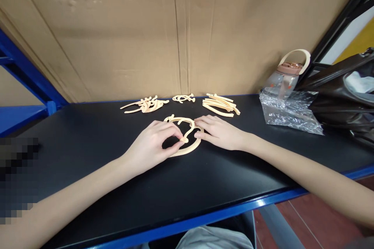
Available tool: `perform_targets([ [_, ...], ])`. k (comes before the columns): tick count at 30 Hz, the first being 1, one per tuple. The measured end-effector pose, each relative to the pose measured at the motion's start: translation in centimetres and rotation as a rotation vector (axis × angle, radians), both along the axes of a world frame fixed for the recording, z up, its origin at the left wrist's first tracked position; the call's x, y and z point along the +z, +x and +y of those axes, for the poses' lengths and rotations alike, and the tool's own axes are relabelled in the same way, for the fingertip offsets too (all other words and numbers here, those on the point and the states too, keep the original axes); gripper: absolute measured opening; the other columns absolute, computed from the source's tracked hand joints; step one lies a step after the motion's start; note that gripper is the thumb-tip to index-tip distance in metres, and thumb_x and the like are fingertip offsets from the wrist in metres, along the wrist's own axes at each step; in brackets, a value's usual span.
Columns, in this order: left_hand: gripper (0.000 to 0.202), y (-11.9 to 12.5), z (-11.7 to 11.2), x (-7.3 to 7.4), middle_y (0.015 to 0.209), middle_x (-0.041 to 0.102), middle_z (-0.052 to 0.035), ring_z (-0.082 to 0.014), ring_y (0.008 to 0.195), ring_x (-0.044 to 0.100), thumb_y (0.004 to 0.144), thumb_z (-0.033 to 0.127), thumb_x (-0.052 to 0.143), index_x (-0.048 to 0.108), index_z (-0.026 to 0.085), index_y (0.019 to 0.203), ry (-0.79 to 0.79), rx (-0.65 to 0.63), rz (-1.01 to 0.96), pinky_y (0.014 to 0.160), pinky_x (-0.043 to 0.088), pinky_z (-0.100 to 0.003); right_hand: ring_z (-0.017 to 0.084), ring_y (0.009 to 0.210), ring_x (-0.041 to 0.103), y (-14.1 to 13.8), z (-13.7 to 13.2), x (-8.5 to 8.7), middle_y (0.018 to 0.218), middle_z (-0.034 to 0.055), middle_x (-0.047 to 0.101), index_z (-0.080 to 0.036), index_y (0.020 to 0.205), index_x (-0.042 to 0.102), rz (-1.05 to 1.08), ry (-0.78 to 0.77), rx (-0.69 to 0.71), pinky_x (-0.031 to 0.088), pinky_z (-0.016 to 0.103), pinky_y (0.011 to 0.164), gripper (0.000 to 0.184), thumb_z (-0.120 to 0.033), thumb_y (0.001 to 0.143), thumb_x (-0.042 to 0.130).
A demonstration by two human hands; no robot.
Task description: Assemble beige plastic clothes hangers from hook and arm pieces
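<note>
In the head view my left hand (153, 142) pinches the small knobbed end of a cream plastic hook-shaped piece (191, 126) between thumb and fingertips. The hook arches up and over to the left. Below it a larger curved cream plastic piece (189, 149) bends along the black tabletop, partly covered by my left hand. My right hand (220, 132) comes in from the right, its thumb and fingers closed about the right side of the curved pieces. The fingers hide how these pieces meet there.
Behind my hands lie three groups of cream plastic parts: a tangled pile (150, 104), small curved pieces (183, 98) and long strips (219, 105). At right stand a clear bottle (284, 79), crumpled plastic wrap (292, 113) and a dark bag (330, 97). Cardboard (131, 39) walls the back.
</note>
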State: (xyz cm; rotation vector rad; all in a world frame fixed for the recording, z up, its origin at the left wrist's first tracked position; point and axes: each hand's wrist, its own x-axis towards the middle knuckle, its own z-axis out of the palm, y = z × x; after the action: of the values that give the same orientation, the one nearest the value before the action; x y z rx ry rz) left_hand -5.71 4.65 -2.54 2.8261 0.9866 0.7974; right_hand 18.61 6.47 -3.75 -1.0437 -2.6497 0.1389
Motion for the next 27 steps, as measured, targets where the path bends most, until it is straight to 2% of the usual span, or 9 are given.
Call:
perform_targets([
  [3,0.015,0.1,0.0,-0.1,0.089,0.069,0.0023,-0.0135,0.086,0.062,0.092,0.03,0.052,0.062,0.022,0.086,0.042,-0.031,0.003,0.084,0.04,-0.031,0.025,0.117,0.05,0.0,-0.1,0.2,0.124,0.0121,0.057,-0.016,0.12,0.057,0.017,-0.003,0.013,0.039,0.046,0.102,0.046,-0.045,0.1,0.028],
  [8,0.014,0.0,0.2,-0.4,0.09,0.069,0.0019,-0.0128,0.086,0.062,0.093,0.028,0.052,0.063,0.021,0.089,0.089,-0.093,0.035,0.084,0.04,-0.03,0.023,0.12,0.046,-0.3,-0.2,0.1,0.126,0.0108,0.056,-0.018,0.118,0.058,0.146,0.0,0.038,0.036,0.044,0.105,0.039,-0.043,0.099,0.033],
  [14,0.015,0.0,0.1,-0.3,0.092,0.069,0.0009,-0.0133,0.085,0.061,0.094,0.028,0.05,0.064,0.022,0.092,0.111,-0.103,0.043,0.082,0.041,-0.03,0.017,0.105,0.053,-1.3,-1.1,0.3,0.108,0.0035,0.063,-0.022,0.1,0.065,0.421,-0.173,0.091,0.043,0.033,0.095,0.024,-0.042,0.09,0.056],
  [17,0.016,0.0,0.0,-0.3,0.091,0.069,0.0006,-0.0132,0.083,0.06,0.094,0.03,0.05,0.064,0.022,0.091,0.115,-0.107,0.039,0.08,0.041,-0.029,0.015,0.093,0.055,-1.8,-1.6,0.4,0.094,0.0016,0.065,-0.021,0.088,0.066,0.438,-0.287,0.131,0.046,0.03,0.085,0.019,-0.039,0.088,0.06],
  [19,0.015,-0.1,0.0,-0.4,0.09,0.068,0.0009,-0.0128,0.082,0.06,0.093,0.03,0.051,0.063,0.022,0.091,0.122,-0.111,0.043,0.079,0.041,-0.029,0.014,0.086,0.056,-2.0,-1.7,0.3,0.087,0.001,0.064,-0.02,0.088,0.067,0.454,-0.327,0.134,0.046,0.029,0.08,0.021,-0.039,0.089,0.059],
  [24,0.01,0.0,0.0,-0.4,0.088,0.067,0.0016,-0.0121,0.08,0.058,0.092,0.025,0.053,0.062,0.021,0.091,0.142,-0.163,0.069,0.082,0.041,-0.028,0.014,0.082,0.056,-2.0,-1.4,0.2,0.082,0.0007,0.061,-0.018,0.087,0.069,0.466,-0.331,0.114,0.045,0.028,0.079,0.024,-0.038,0.091,0.055],
  [27,0.012,0.0,-0.1,-0.3,0.09,0.067,-0.0001,-0.0133,0.078,0.057,0.093,0.025,0.05,0.061,0.02,0.091,0.146,-0.185,0.11,0.078,0.041,-0.028,0.014,0.079,0.056,-2.0,-1.4,0.3,0.079,0.0004,0.061,-0.017,0.086,0.068,0.476,-0.345,0.105,0.045,0.026,0.076,0.022,-0.036,0.09,0.057],
])
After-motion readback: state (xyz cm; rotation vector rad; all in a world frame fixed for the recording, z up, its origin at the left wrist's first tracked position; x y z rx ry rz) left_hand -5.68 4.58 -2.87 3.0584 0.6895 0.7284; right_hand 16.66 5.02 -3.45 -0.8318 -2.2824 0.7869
